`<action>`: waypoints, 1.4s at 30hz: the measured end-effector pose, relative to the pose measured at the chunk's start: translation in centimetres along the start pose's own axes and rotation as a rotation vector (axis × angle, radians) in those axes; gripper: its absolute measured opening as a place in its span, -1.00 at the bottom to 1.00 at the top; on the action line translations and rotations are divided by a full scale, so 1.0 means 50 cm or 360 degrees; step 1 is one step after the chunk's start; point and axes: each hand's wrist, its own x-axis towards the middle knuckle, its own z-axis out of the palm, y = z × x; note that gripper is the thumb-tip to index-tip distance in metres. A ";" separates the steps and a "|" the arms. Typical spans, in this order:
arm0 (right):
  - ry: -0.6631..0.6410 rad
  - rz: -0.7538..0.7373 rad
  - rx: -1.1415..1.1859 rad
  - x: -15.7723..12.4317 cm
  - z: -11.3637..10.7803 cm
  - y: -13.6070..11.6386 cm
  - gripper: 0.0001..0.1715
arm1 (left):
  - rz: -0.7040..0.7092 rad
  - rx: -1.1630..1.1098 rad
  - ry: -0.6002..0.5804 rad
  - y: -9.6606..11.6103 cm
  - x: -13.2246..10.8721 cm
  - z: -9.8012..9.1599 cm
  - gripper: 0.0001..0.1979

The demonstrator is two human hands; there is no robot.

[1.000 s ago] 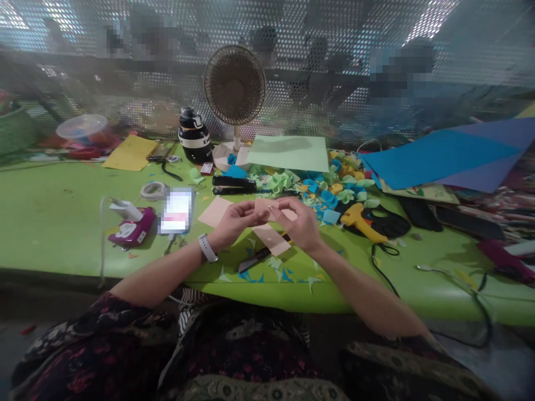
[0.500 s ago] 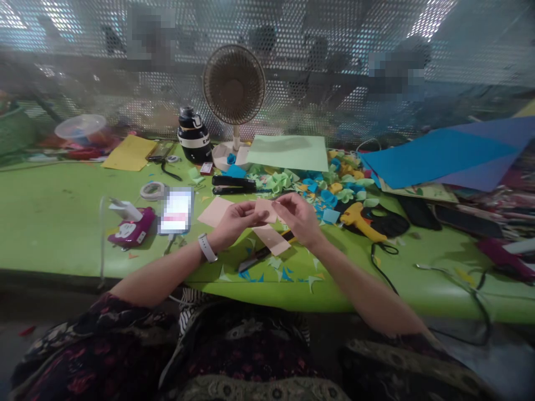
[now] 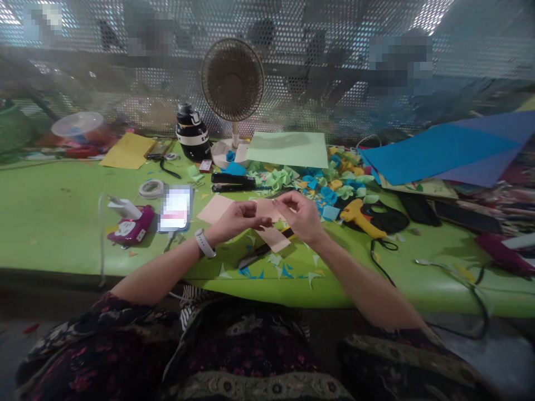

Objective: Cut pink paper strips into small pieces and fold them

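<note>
A small pale pink paper piece is held above the table between my two hands. My left hand, with a white watch on its wrist, is closed at the paper's left edge, thumb stretched along below it. My right hand pinches the paper's upper right side between thumb and fingers. Another pink sheet lies flat beside my left hand. Under the held piece rests a pink strip, lying across a utility knife. Behind my hands sits a black stapler.
Curled green, blue and yellow paper pieces are heaped behind my right hand. A yellow glue gun lies to the right. On the left are a lit phone, a tape roll and a purple power block. A fan and bottle stand behind.
My left thumb has shifted down and stretched out, uncovering more of the held pink paper. The right hand keeps its pinch. The whole view has tilted slightly.
</note>
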 end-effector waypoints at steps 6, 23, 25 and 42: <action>-0.0217 0.0149 -0.0057 -0.001 -0.003 -0.011 -0.49 | 0.0087 -0.0019 0.0107 0.000 0.003 -0.007 -0.62; -0.0553 0.0461 0.0337 0.012 -0.016 -0.013 -0.49 | 0.0132 0.0039 0.0267 0.003 0.011 -0.031 -0.56; -0.0563 0.0511 0.0362 0.010 -0.013 -0.012 -0.55 | 0.0111 0.0068 0.0259 0.006 0.009 -0.028 -0.55; -0.0645 0.0517 0.0220 0.033 -0.049 -0.014 -0.79 | 0.0104 -0.0063 0.0295 0.010 0.019 -0.041 -0.59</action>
